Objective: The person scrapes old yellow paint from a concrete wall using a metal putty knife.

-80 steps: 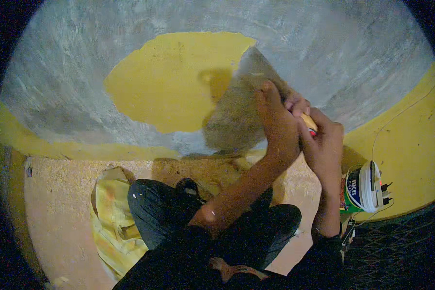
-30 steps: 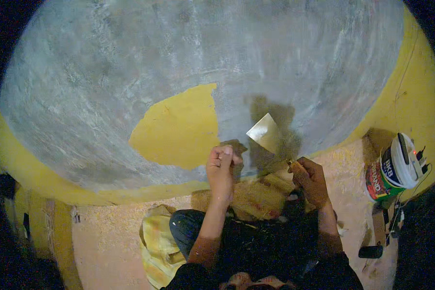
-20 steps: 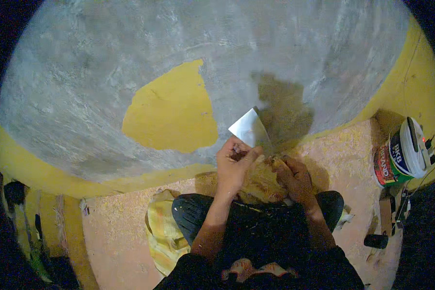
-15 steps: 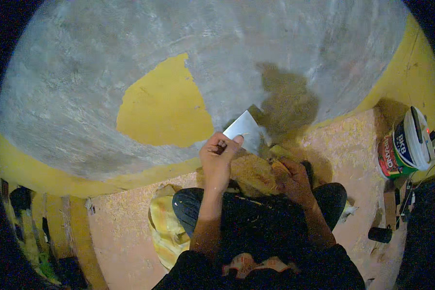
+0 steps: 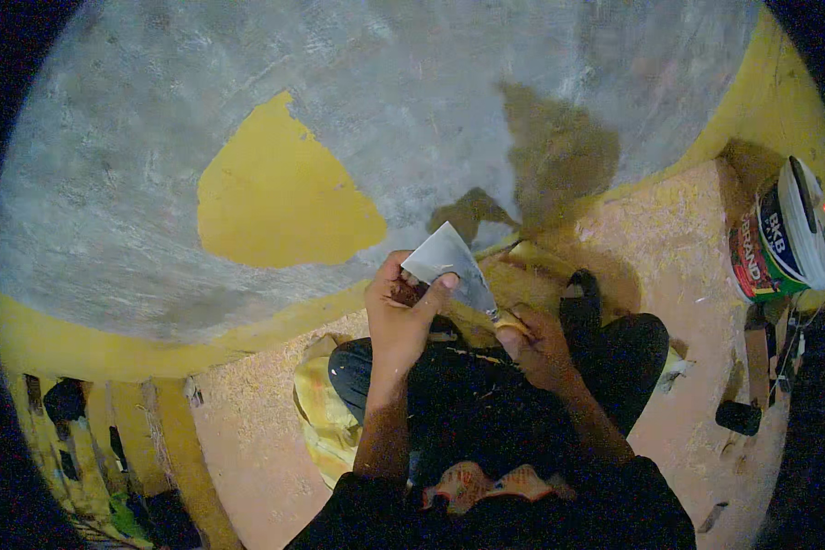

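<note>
A putty knife with a wide, pale metal blade [image 5: 447, 252] and a yellow handle [image 5: 511, 323] is in both my hands, in front of the wall. My right hand [image 5: 543, 353] closes round the handle. My left hand [image 5: 401, 316] grips the blade, with the thumb lying flat on its face and the fingers curled behind its edge. Ahead stands a grey, scraped wall [image 5: 412, 101]. On it remains a ragged patch of yellow paint [image 5: 289, 197]. Dark shadows of my hands and the tool fall on the wall to the right of the patch.
A paint bucket [image 5: 772, 243] stands at the right, with cables and a small black object [image 5: 738, 418] nearer me. Yellow paint flakes lie over the pinkish floor [image 5: 655, 220] along the wall. A yellow cloth [image 5: 325, 403] lies beside my left knee. Several dark objects line the far left.
The putty knife has turned in my hands, its handle now showing more clearly in my right hand. The yellow crumb seen on its blade no longer shows. The whole view has shifted slightly.
</note>
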Demonstrator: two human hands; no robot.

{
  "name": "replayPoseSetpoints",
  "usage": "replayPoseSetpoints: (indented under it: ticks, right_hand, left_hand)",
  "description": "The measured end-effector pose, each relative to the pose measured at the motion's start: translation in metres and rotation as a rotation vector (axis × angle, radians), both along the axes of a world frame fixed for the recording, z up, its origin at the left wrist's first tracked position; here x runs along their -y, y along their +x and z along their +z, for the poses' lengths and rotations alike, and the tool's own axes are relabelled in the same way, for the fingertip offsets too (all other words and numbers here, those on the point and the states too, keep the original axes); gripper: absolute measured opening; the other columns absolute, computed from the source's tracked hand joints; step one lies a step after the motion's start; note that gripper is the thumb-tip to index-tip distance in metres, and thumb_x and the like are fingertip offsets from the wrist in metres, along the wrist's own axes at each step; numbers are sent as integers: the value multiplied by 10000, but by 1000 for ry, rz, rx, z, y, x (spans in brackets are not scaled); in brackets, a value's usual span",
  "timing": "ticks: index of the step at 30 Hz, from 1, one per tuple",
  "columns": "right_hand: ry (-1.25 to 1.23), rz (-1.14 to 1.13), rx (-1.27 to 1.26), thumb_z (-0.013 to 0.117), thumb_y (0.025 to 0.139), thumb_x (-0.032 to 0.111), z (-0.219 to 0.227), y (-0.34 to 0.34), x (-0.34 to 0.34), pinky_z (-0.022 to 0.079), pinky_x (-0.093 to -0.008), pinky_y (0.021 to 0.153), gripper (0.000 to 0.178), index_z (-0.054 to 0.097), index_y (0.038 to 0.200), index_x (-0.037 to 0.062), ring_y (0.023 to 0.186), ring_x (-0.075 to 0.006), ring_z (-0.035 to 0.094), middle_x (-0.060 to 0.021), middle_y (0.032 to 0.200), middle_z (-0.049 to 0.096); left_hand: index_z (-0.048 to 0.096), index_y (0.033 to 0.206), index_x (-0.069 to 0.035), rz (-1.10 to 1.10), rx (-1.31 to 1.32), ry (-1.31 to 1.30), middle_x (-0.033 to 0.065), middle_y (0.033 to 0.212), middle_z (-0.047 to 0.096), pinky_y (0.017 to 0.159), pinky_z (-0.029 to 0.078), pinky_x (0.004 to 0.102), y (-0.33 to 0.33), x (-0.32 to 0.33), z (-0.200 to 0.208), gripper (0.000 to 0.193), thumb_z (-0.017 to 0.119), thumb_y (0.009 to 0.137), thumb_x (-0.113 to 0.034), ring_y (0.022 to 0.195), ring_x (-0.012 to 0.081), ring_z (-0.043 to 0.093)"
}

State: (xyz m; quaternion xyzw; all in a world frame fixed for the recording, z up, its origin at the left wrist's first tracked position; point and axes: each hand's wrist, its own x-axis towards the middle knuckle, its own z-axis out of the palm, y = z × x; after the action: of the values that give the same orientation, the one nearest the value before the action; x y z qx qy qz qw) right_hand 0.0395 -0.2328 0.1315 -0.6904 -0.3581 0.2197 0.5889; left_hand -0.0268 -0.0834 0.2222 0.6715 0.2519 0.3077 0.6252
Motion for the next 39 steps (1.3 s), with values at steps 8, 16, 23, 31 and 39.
replayPoseSetpoints:
  ticks: [8, 16, 23, 31, 39]
  right_hand:
    - [105, 0, 19, 561, 761, 181, 12, -19, -3, 378, -312, 561, 170, 526, 802, 21, 621, -184, 478, -77, 670, 493]
    - [39, -134, -242, 526, 824, 193, -10, -24, -4, 325, -225, 443, 156, 532, 830, 38, 491, -71, 380, 21, 572, 427]
    - [-3, -53, -385, 526, 826, 207, -9, -27, 2, 411, -302, 692, 214, 564, 871, 1, 751, -214, 524, -122, 787, 534]
    - [113, -199, -540, 487, 864, 253, -25, -23, 15, 284, -201, 383, 228, 520, 762, 52, 426, -45, 368, 33, 527, 422]
    - [53, -183, -261, 493, 859, 271, -38, -26, 20, 357, -278, 482, 236, 526, 831, 40, 518, -146, 451, -49, 615, 489]
  left_hand:
    - [542, 777, -31, 131, 34, 83, -48, 642, 484, 524, 323, 172, -6, 2, -8, 96, 591, 807, -107, 574, 13, 405]
    - [508, 902, -25, -43, 33, 20, -15, 703, 535, 576, 384, 182, 2, 6, -17, 143, 590, 807, -93, 651, 46, 486]
    - [502, 819, -20, -94, -42, -9, 13, 689, 542, 556, 410, 201, -2, -26, -53, 184, 485, 883, -191, 589, 68, 503]
    - [485, 843, -14, -119, 10, -215, 25, 654, 520, 592, 445, 239, 0, -40, -63, 171, 483, 883, -179, 595, 109, 515]
    - [476, 841, -40, -312, -221, -74, -5, 735, 525, 622, 405, 206, -3, -13, -77, 183, 628, 746, 1, 665, 67, 495]
